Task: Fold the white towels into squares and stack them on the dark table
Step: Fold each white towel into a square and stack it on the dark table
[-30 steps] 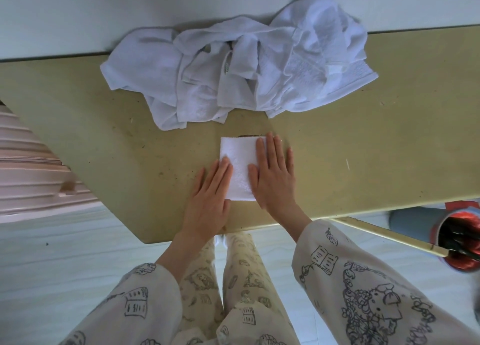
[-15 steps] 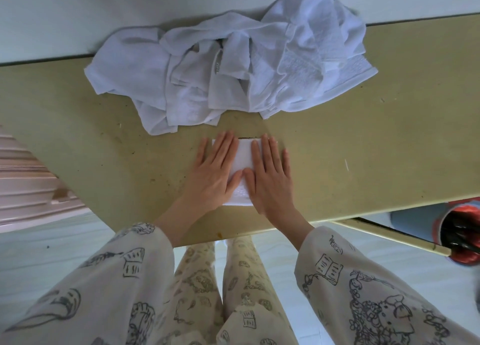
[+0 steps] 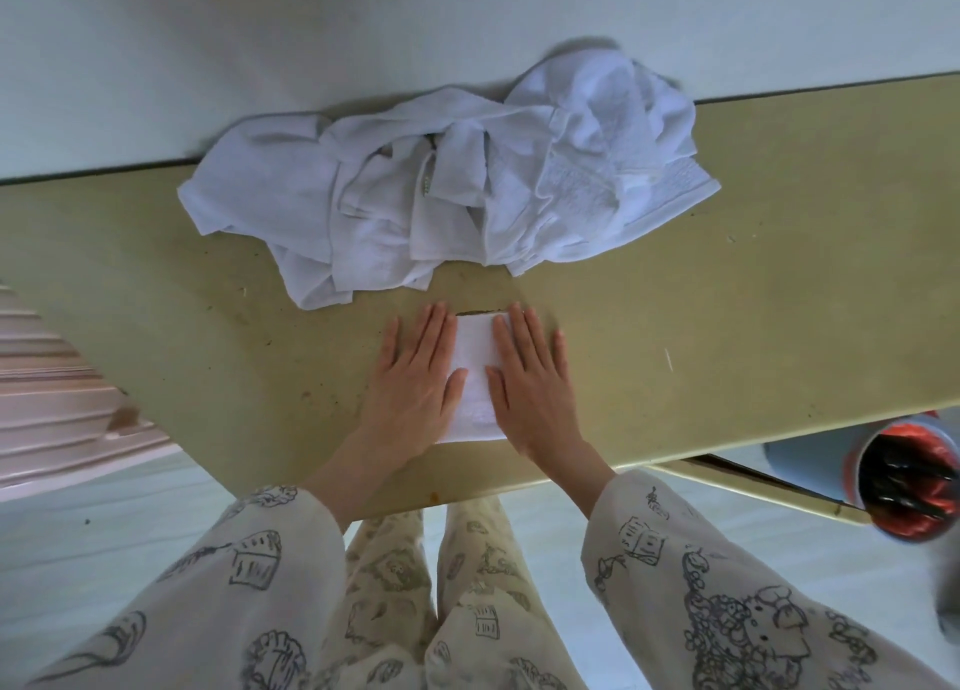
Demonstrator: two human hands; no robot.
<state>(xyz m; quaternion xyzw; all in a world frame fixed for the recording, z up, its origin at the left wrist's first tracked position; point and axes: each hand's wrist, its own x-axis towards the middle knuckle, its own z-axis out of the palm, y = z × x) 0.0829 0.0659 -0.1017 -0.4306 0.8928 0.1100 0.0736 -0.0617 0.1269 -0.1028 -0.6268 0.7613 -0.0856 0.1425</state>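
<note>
While I am standing at the near edge of the tabletop (image 3: 753,326), I am flattening one folded towel (image 3: 475,372) under both palms, so the creases set before it goes onto a stack. At the far left, beyond the tabletop's left end, something pink and ribbed (image 3: 57,403) is showing; I cannot tell what it is. My left hand (image 3: 415,388) is lying flat with straight fingers, grasping nothing, pressing the folded towel's left side and spilling onto the bare surface. The folded towel is sitting near the middle of the near edge, a small white rectangle of soft, nubbly terry, only a strip of it showing between my hands. My right hand (image 3: 530,393) is likewise spread flat and holding nothing, weighing down the right side. Behind my fingertips, along the far edge against the pale wall, the unfolded towels (image 3: 447,190) are lying in a crumpled white heap, limp and ridged with hems. The tabletop itself is looking matte, olive-yellow and scuffed. Below its right near corner, a red-lined bin (image 3: 904,476) is standing on the floor.
</note>
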